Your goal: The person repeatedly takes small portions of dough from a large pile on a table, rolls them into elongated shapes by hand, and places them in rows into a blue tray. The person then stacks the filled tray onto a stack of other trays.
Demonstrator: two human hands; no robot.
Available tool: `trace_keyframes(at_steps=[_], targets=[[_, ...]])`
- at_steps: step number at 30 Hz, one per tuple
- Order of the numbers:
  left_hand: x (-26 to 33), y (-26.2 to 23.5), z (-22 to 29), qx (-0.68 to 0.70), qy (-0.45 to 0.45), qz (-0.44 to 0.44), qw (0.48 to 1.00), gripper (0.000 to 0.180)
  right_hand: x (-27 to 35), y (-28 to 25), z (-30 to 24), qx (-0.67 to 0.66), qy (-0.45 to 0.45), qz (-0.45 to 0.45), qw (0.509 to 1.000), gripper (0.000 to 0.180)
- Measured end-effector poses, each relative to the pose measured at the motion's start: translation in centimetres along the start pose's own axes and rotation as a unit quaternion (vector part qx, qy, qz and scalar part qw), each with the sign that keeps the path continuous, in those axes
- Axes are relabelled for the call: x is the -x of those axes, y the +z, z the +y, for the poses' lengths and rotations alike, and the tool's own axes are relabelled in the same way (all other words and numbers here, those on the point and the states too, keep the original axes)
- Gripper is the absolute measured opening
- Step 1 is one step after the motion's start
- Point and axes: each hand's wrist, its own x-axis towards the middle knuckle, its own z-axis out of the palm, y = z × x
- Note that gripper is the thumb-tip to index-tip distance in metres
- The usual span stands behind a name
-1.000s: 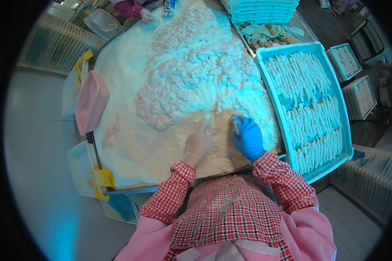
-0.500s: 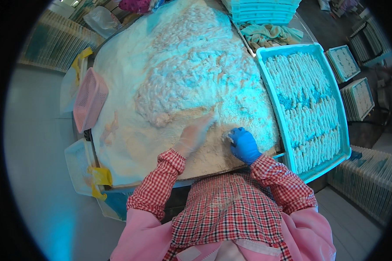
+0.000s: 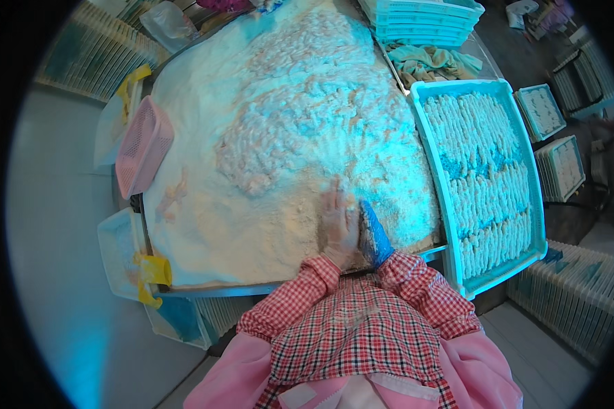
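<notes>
My left hand (image 3: 338, 223), in a glove caked with pale crumbs, lies flat on the crumb bed (image 3: 252, 225) near the table's front edge. My right hand (image 3: 375, 235), in a blue glove, stands on edge tight against it, palm to palm. Whatever lies between the palms is hidden. Just beyond my fingers rises a big heap of crumb-coated pieces (image 3: 300, 116). To my right, a teal tray (image 3: 423, 143) holds rows of coated strips (image 3: 484, 170).
A pink basket (image 3: 143, 153) hangs off the table's left edge, with plastic bags and a yellow clip (image 3: 153, 269) below it. Stacked teal trays (image 3: 423, 17) and a crumpled cloth (image 3: 433, 61) sit at the back right. More filled trays (image 3: 559, 167) stand further right.
My hands were apart in the crumbs. They have drawn back toward the front edge and come together, the right one closing in against the left.
</notes>
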Motion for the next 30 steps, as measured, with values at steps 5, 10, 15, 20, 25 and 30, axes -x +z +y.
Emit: trace_keyframes(at_steps=[5, 10, 15, 20, 25, 30], targets=[[0.4, 2.6, -2.7, 0.326, -0.220, -0.108, 0.913, 0.050, -0.1, 0.8, 2.5, -0.065, -0.142, -0.098, 0.983, 0.055], [-1.2, 1.7, 2.3, 0.085, 0.048, -0.088, 0.991, 0.052, -0.4, 2.8, 2.8, -0.218, -0.254, -0.147, 0.931, 0.054], [-3.0, 1.5, -2.4, -0.175, 0.105, -0.096, 0.974, 0.055, 0.7, 1.2, -0.9, -0.033, -0.150, -0.076, 0.985, 0.053], [-1.4, -1.5, -4.2, -0.257, -0.011, -0.176, 0.950, 0.051, 0.2, -2.1, -5.3, 0.225, -0.006, -0.026, 0.974, 0.054], [-1.1, -1.2, -4.8, 0.080, -0.194, -0.150, 0.966, 0.046, -4.3, -7.5, -5.6, 0.049, 0.077, -0.268, 0.959, 0.056], [-1.9, 1.9, 1.0, -0.033, 0.001, 0.012, 0.999, 0.047, 1.3, 3.3, -4.0, 0.225, 0.038, 0.038, 0.973, 0.060]])
